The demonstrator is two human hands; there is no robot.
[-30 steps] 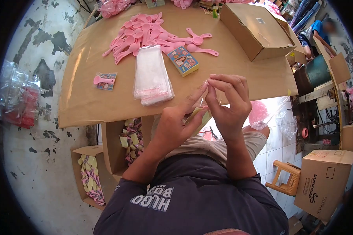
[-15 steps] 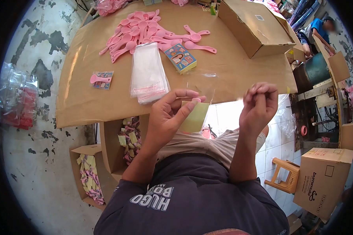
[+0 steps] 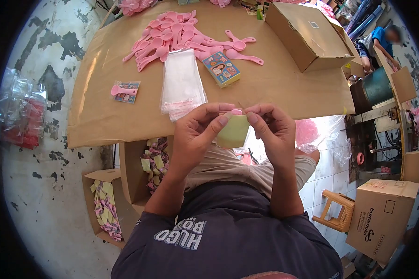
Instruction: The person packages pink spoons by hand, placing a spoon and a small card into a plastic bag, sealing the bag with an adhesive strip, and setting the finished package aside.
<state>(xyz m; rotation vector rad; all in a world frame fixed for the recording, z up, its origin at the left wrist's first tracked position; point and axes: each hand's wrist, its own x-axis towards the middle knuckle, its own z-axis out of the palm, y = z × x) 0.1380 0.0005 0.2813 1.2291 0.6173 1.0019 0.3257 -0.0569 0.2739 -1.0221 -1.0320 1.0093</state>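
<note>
Between my hands is a small clear plastic bag with a pale yellow-green card [image 3: 233, 133] in it. The end of a pink piece [image 3: 237, 112], probably a spoon, shows at the card's top edge. My left hand [image 3: 201, 128] pinches the packet at its left upper edge. On the opposite side, my right hand [image 3: 272, 129] has thumb and fingers closed on the bag's right upper corner. A stack of clear plastic bags [image 3: 183, 76] lies on the table just beyond my left hand. Past it stands a stack of blue printed cards [image 3: 222, 68].
Pink spoons [image 3: 174, 35] are heaped on the paper-covered table [image 3: 284, 88]. A spoon with a card [image 3: 125, 91] lies at left. A cardboard box [image 3: 309, 35] stands at right. Below left, open boxes hold finished-looking packets [image 3: 106, 209]. Another person [image 3: 381, 39] sits far right.
My right hand has moved left from beside the packet and now grips its right upper corner. My left hand keeps its hold. The view has shifted slightly.
</note>
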